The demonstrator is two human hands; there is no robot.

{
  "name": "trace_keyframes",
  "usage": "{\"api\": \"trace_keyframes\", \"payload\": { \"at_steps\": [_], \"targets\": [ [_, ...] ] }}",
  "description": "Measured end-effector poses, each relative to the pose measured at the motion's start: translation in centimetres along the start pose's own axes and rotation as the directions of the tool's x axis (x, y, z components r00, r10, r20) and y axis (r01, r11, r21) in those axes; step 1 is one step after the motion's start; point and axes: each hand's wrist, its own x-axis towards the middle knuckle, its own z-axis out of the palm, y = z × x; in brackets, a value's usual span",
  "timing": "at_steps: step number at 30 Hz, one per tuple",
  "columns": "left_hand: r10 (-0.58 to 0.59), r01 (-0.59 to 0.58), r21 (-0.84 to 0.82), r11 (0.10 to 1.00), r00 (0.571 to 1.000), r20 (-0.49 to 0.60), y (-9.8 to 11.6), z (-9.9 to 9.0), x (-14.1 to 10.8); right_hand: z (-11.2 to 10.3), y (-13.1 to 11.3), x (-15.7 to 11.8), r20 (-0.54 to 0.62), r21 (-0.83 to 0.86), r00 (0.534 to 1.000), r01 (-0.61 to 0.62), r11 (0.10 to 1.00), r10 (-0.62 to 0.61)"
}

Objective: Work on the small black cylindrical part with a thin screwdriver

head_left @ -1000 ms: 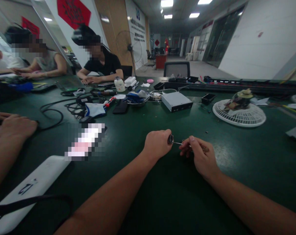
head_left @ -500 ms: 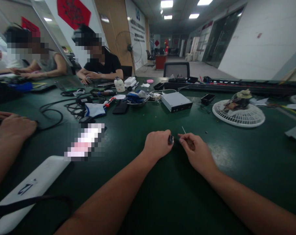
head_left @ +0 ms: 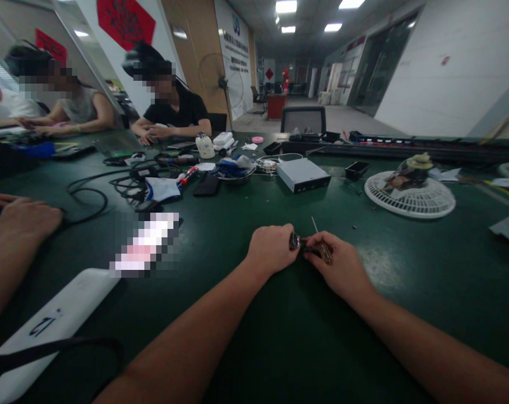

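Note:
My left hand (head_left: 271,249) is closed around a small dark cylindrical part with a shiny metal ring (head_left: 295,241), whose end sticks out past my fingers. My right hand (head_left: 337,265) pinches a small screwdriver with a brownish handle (head_left: 325,253), and its thin shaft points up and away. My two hands nearly meet over the dark green work table (head_left: 364,320), with a dark piece between them. The screwdriver tip touches nothing.
A co-worker's hand (head_left: 21,219) rests at the left, beside a white bar (head_left: 56,314) and a pixelated object (head_left: 147,241). Ahead lie black cables (head_left: 128,179), a grey metal box (head_left: 302,175) and a white fan grille (head_left: 410,196).
The screwdriver has swung from pointing left at the part to pointing up and away. My right hand has moved left, closer to my left hand.

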Motion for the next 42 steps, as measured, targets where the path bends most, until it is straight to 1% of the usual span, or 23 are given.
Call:
{"api": "trace_keyframes", "payload": {
  "at_steps": [3,4,7,10,13,15,18,20,24,30,36,42],
  "targets": [
    [-0.009,0.009,-0.006,1.000,1.000,0.005,0.0,0.0,0.0,0.0,0.1,0.0,0.001,-0.081,1.000,0.006,0.997,-0.006],
    [-0.009,0.009,-0.010,1.000,1.000,0.006,0.0,-0.1,0.0,0.0,0.1,0.0,0.013,-0.082,1.000,0.001,0.997,0.000],
    [0.001,-0.001,-0.028,1.000,1.000,-0.002,0.1,-0.3,-0.1,-0.1,-0.2,-0.1,0.044,0.014,0.999,-0.023,1.000,0.023],
    [0.021,-0.021,-0.043,0.999,1.000,-0.010,0.0,-0.3,-0.3,-0.1,-0.4,-0.2,-0.026,0.139,1.000,0.008,0.990,-0.004],
    [0.092,-0.093,-0.064,0.994,0.996,-0.011,0.0,-0.3,-0.3,0.0,-0.6,-0.3,-0.127,0.221,0.991,0.069,0.973,-0.041],
    [0.161,-0.161,-0.083,0.983,0.987,-0.010,0.0,-0.3,-0.3,0.1,-0.8,-0.4,-0.167,0.250,0.985,0.090,0.964,-0.049],
    [0.248,-0.246,-0.109,0.963,0.969,0.001,0.0,-0.2,-0.2,0.3,-1.1,-0.5,-0.196,0.277,0.979,0.105,0.955,-0.051],
    [0.282,-0.280,-0.121,0.952,0.959,-0.002,0.0,-0.1,-0.1,0.4,-1.1,-0.5,-0.206,0.289,0.977,0.113,0.951,-0.053],
    [0.321,-0.326,-0.115,0.938,0.945,-0.055,-0.2,0.3,0.0,0.5,-0.6,-0.4,-0.235,0.330,0.971,0.118,0.937,-0.040],
    [0.360,-0.374,-0.106,0.922,0.924,-0.127,-0.7,0.7,0.1,0.4,-0.3,-0.1,-0.283,0.284,0.959,0.098,0.954,-0.014],
    [0.408,-0.425,-0.096,0.900,0.900,-0.157,-1.1,0.8,0.2,0.4,-0.1,0.0,-0.244,0.276,0.969,0.030,0.961,0.040],
    [0.404,-0.422,-0.076,0.903,0.897,-0.179,-1.1,0.9,0.2,0.2,-0.6,-0.4,-0.274,0.184,0.961,0.030,0.983,0.022]
  ]
}}
